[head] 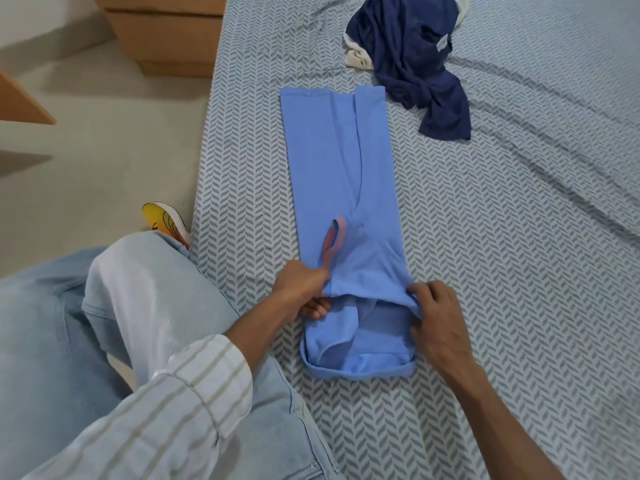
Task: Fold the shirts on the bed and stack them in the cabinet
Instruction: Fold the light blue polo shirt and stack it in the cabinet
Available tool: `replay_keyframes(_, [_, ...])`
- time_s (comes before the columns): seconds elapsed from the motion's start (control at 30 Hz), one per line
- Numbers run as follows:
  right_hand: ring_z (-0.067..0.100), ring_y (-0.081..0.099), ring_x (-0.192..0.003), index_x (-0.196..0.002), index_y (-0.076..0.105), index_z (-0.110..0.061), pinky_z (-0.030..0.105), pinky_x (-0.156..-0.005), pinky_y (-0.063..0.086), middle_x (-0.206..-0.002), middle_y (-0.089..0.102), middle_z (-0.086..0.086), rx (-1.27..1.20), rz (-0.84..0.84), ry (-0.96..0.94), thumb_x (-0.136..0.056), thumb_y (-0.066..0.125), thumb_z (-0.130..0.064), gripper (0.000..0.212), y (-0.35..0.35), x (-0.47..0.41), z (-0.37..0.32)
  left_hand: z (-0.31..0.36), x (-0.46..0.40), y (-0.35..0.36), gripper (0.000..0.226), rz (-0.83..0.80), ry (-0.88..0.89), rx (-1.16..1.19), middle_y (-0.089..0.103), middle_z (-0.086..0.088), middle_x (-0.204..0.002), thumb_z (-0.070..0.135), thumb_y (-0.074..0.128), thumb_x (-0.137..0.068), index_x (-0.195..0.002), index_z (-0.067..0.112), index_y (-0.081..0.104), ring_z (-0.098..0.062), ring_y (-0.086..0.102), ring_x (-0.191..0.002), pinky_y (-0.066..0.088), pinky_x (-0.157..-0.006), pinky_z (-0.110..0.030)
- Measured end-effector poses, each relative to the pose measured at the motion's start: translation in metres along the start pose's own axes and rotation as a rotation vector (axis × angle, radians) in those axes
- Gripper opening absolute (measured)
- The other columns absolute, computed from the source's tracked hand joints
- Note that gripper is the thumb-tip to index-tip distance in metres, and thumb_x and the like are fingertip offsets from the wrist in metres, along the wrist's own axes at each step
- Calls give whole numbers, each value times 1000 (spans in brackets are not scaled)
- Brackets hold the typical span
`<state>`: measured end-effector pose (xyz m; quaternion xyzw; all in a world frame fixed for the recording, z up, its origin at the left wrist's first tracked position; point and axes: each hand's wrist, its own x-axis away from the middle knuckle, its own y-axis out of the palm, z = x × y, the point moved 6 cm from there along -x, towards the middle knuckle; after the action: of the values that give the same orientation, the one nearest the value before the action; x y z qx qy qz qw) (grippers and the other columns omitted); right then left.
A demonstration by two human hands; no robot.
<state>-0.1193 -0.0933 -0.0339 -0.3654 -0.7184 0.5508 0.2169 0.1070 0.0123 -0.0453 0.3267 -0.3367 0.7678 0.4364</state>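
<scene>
Now both hands (301,289) (436,320) pinch the light-blue shirt's (343,174) near fold

Light blue shirt (341,174): smooth matt knit cloth. Bed (519,237): woven patterned sheet. Far-left cabinet (166,32): matt wood.

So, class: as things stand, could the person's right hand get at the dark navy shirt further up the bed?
Probably not yet: the right hand is pinching the light blue shirt. Nothing blocks the way to the navy shirt.
</scene>
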Motion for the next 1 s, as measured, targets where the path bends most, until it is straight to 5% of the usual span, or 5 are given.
replay_keyframes(0.23, [25, 49, -92, -107, 59, -11, 29, -81, 43, -101, 51, 4, -218, 118, 15, -69, 71, 2, 42, -14, 13, 10, 28, -6, -22, 40, 342, 329, -547, 68, -7, -93, 49, 63, -79, -99, 15, 59, -28, 64, -89, 51, -78, -37])
replay_keyframes(0.5, [19, 45, -83, -89, 67, -4, 25, -71, 34, -87, 49, 3, -163, 156, -20, -77, 44, -7, 25, -10, 7, 17, 100, -20, 10, 36, 432, 970, -592, 64, -16, -102, 22, 57, -73, -103, 3, 65, -39, 59, -98, 48, -88, -48])
replay_keyframes(0.73, [18, 50, -86, -94, 64, -9, 27, -79, 39, -92, 56, 1, -268, 109, 43, -72, 54, -22, 28, -27, -23, 8, 119, -59, 31, 39, 195, 569, -668, 68, -4, -108, 49, 61, -86, -109, 16, 59, -29, 60, -106, 43, -90, -39])
replay_keyframes(0.9, [16, 59, -74, -96, 68, -17, 29, -77, 45, -81, 60, -9, -292, 104, 167, -88, 61, -18, 10, -23, -144, -15, 116, -82, 19, 45, 66, 418, -525, 67, -2, -64, 53, 78, -70, -67, 10, 66, -23, 67, -69, 50, -62, -31])
replay_keyframes(1.0, [21, 66, -79, -94, 70, -19, 26, -76, 43, -79, 65, -7, -285, 27, 197, -89, 61, -21, 10, -8, -233, -30, 115, -84, 15, 39, -140, 312, -367, 49, -1, -40, 39, 83, -75, -64, 7, 65, -15, 42, -37, 34, -41, -19])
